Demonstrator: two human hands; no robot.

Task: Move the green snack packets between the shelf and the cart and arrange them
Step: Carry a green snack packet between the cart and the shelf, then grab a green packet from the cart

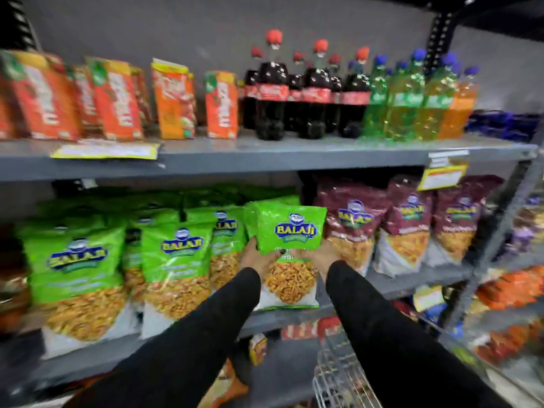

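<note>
Green snack packets [173, 260] fill the left part of the grey middle shelf [412, 282], standing upright in rows, with maroon packets [409, 222] just beside them on the right. Above, the upper shelf [265, 156] carries orange cartons [114, 98], dark cola bottles [270, 95] and green bottles [403, 104]. One green packet [287, 231] is held upright at the right end of the green row, left hand [257, 256] and right hand [316, 256] gripping its sides, fingers closed around it. A wire cart [341, 375] sits below right.
</note>
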